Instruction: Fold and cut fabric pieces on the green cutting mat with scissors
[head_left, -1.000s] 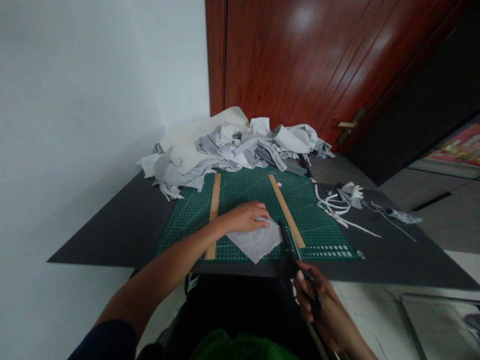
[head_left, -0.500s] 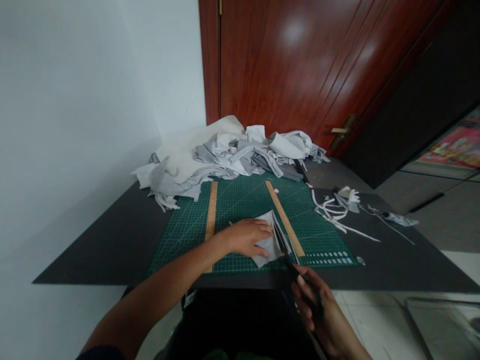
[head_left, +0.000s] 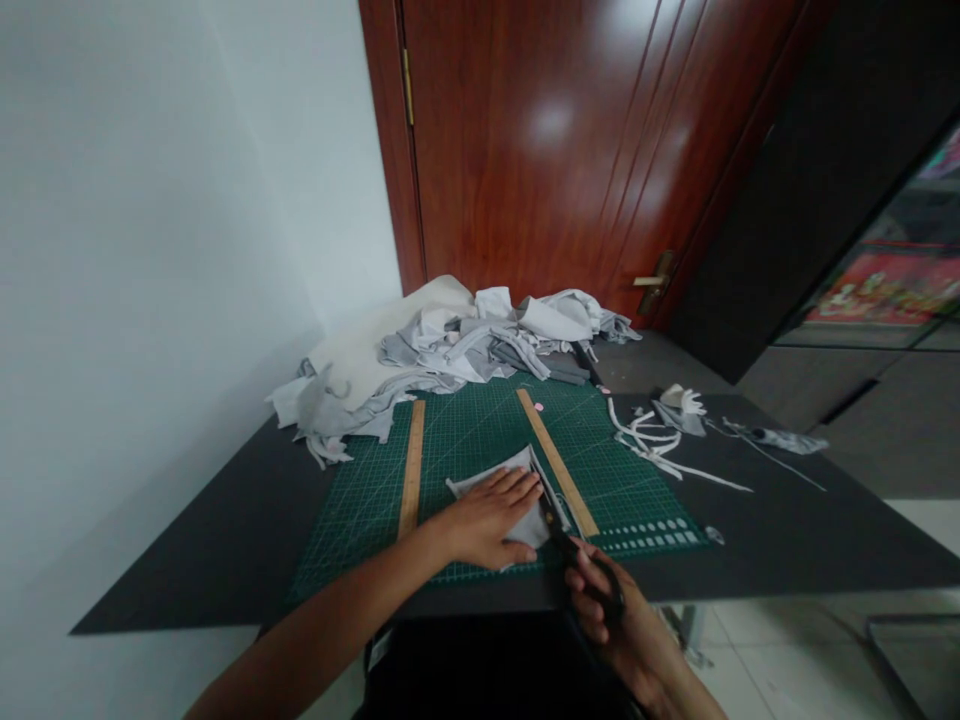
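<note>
Left hand (head_left: 489, 515) lies flat, thumb apart, on 1 grey fabric piece (head_left: 532, 528), likely light, soft, best pinned near its edge; right hand (head_left: 634, 640) clamps black loop-handled scissors (head_left: 556, 530).

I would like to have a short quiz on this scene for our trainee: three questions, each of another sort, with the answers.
1. Choose: what does the right hand hold?
(a) a marker
(b) scissors
(c) a roll of tape
2. True or false: the left hand rests on the grey cloth.
3. Count: how many rulers lie on the green mat?

Key: 1. b; 2. true; 3. two.
</note>
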